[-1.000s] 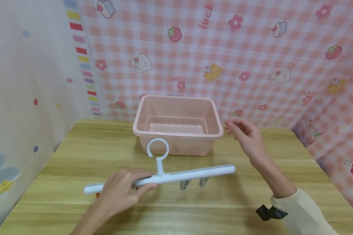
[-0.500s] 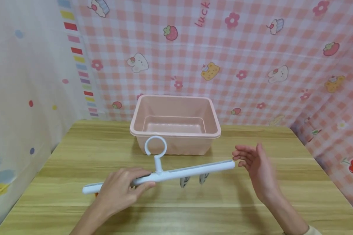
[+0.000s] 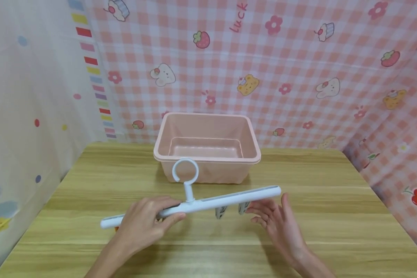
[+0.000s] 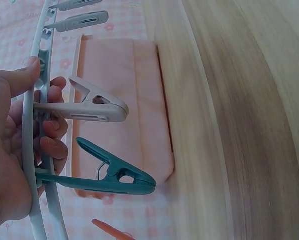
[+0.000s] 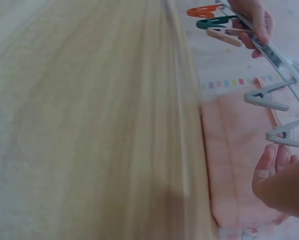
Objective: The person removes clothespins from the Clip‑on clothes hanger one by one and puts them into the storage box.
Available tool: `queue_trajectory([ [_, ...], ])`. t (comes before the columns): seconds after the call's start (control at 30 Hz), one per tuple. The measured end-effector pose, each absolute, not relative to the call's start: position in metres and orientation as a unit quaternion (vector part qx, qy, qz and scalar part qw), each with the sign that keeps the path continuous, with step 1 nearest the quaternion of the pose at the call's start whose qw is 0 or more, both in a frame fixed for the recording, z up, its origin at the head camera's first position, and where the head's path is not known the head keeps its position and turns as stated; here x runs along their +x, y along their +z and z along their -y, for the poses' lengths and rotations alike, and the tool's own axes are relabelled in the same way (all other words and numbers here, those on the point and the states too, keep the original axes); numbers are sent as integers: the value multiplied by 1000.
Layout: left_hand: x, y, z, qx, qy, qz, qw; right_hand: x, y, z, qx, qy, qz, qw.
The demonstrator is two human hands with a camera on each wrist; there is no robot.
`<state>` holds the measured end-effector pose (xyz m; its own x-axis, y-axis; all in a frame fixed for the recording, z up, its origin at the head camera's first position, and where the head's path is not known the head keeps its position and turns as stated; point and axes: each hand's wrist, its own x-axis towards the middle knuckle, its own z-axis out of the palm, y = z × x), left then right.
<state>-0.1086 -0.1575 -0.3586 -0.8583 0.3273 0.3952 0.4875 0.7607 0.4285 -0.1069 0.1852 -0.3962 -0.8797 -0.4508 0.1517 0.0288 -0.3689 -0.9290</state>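
My left hand [image 3: 149, 220] grips a pale blue clip hanger [image 3: 229, 200] left of its ring hook [image 3: 185, 170], holding it above the table with the right end tilted up. Clothespins hang from the bar. The left wrist view shows a beige clothespin [image 4: 89, 111] and a green clothespin [image 4: 104, 182] by the fingers, and part of an orange clothespin [image 4: 112, 230]. Two grey clothespins hang at the right half, the outer grey clothespin [image 5: 284, 134] just by the fingertips of my right hand [image 3: 276, 224]. That hand has its fingers loosely extended beneath the bar's right end; whether they touch the clothespin is unclear.
A pink plastic basin [image 3: 208, 172] stands at the back of the wooden table [image 3: 316, 181], behind the hanger. Patterned cloths [image 3: 208, 69] hang behind and along both sides.
My right hand has come down and left from beside the basin to the hanger's right end, turning palm inward. The hanger's right end has risen slightly; my left hand keeps its grip.
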Motion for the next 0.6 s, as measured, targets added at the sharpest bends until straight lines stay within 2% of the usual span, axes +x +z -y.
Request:
queue_trajectory([
  [0.3,-109,-359,155,-219,-271,925,148,-105,-398,-171,-198,-778,-585,113],
  [0.6,-109,-357,151,-219,-282,923,145,-105,-397,-161,-116,-763,-628,105],
])
